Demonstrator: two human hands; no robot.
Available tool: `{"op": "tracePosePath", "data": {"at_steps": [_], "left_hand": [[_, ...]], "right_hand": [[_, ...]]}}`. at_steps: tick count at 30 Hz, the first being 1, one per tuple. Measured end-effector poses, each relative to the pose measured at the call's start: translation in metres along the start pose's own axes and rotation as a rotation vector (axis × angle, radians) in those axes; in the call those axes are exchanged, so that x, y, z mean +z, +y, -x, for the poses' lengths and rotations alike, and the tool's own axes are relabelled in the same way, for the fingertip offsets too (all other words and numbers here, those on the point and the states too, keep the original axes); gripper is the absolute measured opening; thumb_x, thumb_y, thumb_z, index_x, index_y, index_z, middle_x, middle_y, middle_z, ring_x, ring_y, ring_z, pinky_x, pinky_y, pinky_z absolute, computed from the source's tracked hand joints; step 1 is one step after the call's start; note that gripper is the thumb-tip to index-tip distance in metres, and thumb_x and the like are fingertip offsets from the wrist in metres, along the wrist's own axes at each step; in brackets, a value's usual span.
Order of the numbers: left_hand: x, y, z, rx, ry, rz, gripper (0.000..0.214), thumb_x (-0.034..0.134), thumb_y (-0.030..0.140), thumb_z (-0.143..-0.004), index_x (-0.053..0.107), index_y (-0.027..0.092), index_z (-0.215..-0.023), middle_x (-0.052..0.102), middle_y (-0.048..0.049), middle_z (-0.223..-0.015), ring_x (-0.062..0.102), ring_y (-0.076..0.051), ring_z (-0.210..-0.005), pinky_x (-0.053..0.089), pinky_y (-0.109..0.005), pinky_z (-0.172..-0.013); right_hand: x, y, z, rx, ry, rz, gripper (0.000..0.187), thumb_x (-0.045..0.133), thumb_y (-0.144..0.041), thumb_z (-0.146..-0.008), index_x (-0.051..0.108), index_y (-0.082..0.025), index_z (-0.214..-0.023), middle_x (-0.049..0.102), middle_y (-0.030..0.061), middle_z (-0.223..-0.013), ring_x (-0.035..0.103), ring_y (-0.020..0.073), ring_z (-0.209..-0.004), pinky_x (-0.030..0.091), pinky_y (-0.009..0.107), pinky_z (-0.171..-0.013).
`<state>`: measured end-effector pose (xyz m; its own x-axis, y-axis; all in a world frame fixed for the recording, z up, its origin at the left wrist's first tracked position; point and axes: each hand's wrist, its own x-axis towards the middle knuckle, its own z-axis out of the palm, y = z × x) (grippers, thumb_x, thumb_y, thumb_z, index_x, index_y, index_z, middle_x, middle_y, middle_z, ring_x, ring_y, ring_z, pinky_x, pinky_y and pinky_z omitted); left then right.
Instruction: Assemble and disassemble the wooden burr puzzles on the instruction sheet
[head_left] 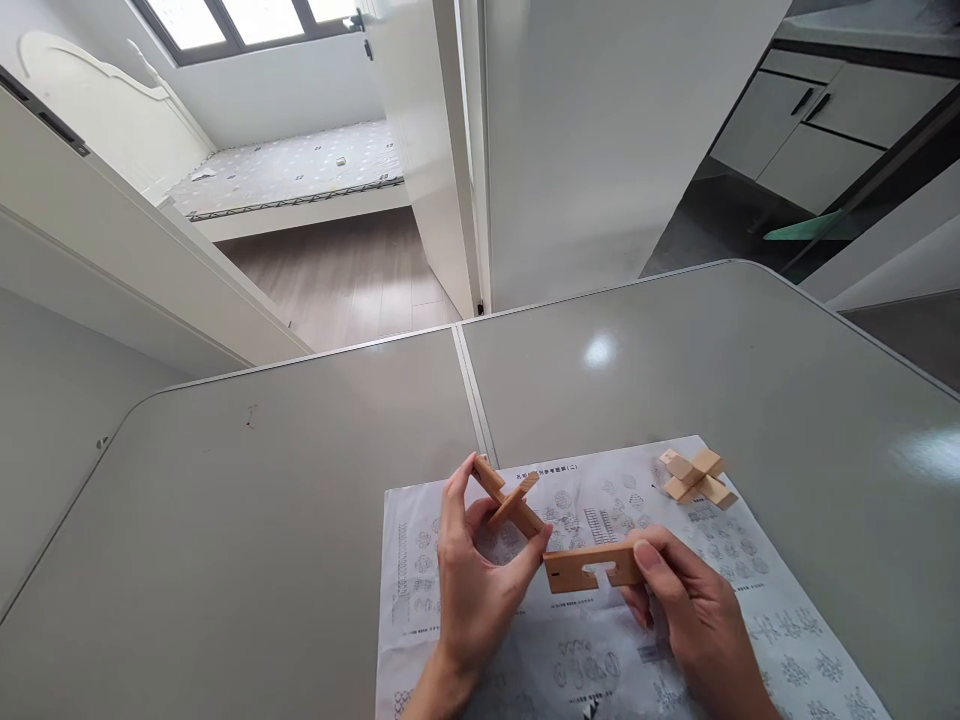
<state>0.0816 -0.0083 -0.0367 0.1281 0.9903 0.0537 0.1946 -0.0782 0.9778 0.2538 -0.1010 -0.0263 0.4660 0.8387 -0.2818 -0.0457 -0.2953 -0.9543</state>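
Note:
My left hand (480, 575) grips two crossed wooden puzzle pieces (517, 505) by the ends of the longer one, between thumb and fingers. Pinched at its right end, a flat notched wooden puzzle piece (574, 570) is in my right hand (686, 595). A cut-out slot opens on the lower side of this piece. Its left end is close to my left thumb; whether they touch I cannot tell. Both hands are above a printed instruction sheet (420, 640) covered in small diagrams.
An assembled cross-shaped wooden puzzle (697, 478) rests on the sheet's upper right corner. The grey table (300, 520) has a seam (471, 385) running across it. Beyond its far edge are a doorway with a white door (420, 130), a bed (300, 165) and cabinets (840, 130).

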Motion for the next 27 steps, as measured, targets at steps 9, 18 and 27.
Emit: {"op": "tracePosePath", "data": {"at_steps": [9, 18, 27], "left_hand": [[-0.001, 0.007, -0.002, -0.006, 0.049, -0.031, 0.038, 0.077, 0.033, -0.095, 0.071, 0.033, -0.133, 0.047, -0.0083, -0.165, 0.077, -0.025, -0.113, 0.068, -0.041, -0.096], [-0.001, 0.005, -0.003, 0.061, 0.017, -0.161, 0.025, 0.072, 0.028, -0.098, 0.077, 0.031, -0.122, 0.062, -0.0069, -0.149, 0.070, -0.027, -0.129, 0.063, -0.038, -0.101], [0.000, 0.012, -0.007, 0.085, -0.048, -0.086, 0.029, 0.052, 0.034, -0.112, 0.076, 0.031, -0.128, 0.072, -0.0053, -0.140, 0.065, -0.026, -0.136, 0.054, -0.045, -0.117]], "right_hand": [[0.001, 0.002, -0.001, -0.098, 0.031, 0.205, 0.048, 0.054, -0.062, -0.104, 0.056, -0.025, -0.074, 0.048, -0.0036, -0.057, 0.044, 0.0155, -0.051, 0.040, 0.026, -0.051], [0.003, 0.005, -0.003, -0.170, 0.026, 0.361, 0.047, 0.054, -0.058, -0.105, 0.057, -0.023, -0.073, 0.046, -0.0042, -0.059, 0.042, 0.0149, -0.053, 0.037, 0.026, -0.051], [0.007, 0.002, -0.006, -0.296, 0.005, 0.447, 0.035, 0.055, -0.054, -0.106, 0.069, -0.025, -0.092, 0.071, 0.0002, -0.076, 0.060, 0.0174, -0.060, 0.051, 0.027, -0.060]]}}
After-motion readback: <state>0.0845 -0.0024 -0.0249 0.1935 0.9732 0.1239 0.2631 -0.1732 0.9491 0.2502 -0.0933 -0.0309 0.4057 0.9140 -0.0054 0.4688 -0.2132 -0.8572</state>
